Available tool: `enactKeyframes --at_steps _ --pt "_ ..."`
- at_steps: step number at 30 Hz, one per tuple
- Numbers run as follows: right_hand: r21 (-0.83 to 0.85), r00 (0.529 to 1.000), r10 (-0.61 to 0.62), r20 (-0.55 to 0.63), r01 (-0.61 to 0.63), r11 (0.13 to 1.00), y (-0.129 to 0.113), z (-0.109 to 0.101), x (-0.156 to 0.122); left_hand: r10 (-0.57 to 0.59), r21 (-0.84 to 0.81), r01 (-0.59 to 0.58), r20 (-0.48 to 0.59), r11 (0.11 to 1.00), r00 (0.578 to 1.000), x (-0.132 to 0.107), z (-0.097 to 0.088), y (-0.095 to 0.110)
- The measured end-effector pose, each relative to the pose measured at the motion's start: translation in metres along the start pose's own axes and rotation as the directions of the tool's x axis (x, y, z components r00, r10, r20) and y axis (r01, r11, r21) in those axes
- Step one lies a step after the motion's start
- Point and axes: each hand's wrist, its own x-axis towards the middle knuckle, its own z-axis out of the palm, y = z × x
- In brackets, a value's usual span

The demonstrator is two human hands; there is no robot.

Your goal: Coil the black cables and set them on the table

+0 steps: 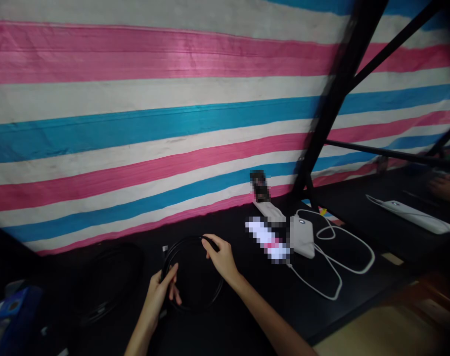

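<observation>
A black cable is wound into a loop on the black table. My left hand pinches the loop's left side, fingers closed on the strands. My right hand grips the loop's upper right part, fingers curled over the cable. The cable's small plug end sticks up at the loop's top left.
A white power pack with a white cord lies to the right, beside a blurred-out patch. Another coil of black cable lies left. A black metal frame post rises at right. Another person's hand shows far right, near a white power strip.
</observation>
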Motion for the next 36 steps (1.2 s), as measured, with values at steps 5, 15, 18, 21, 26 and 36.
enactKeyframes --at_steps 5,15,18,21,26,36 --pt "0.074 0.975 0.147 0.167 -0.161 0.984 0.005 0.003 0.001 -0.036 -0.276 0.057 0.081 0.960 0.996 -0.003 -0.002 0.005" --pt "0.036 0.801 0.402 0.444 -0.464 0.885 0.014 0.016 -0.008 -0.089 -0.689 -0.021 -0.123 0.724 0.988 0.004 0.003 0.008" --pt "-0.023 0.730 0.461 0.504 -0.522 0.852 0.016 0.014 -0.009 -0.109 -0.737 -0.041 -0.155 0.675 0.982 0.006 0.004 0.009" --pt "-0.110 0.625 0.491 0.607 -0.546 0.831 0.018 0.008 -0.007 -0.123 -0.750 -0.060 -0.185 0.659 0.975 0.010 0.003 0.009" --pt "-0.020 0.652 0.484 0.584 -0.584 0.812 0.022 0.007 0.001 -0.162 -0.680 0.001 -0.173 0.733 0.972 0.014 0.002 0.008" --pt "0.221 0.809 0.481 0.338 -0.565 0.795 0.031 0.002 0.015 -0.312 -0.214 0.357 0.218 0.909 0.925 0.025 0.005 -0.025"
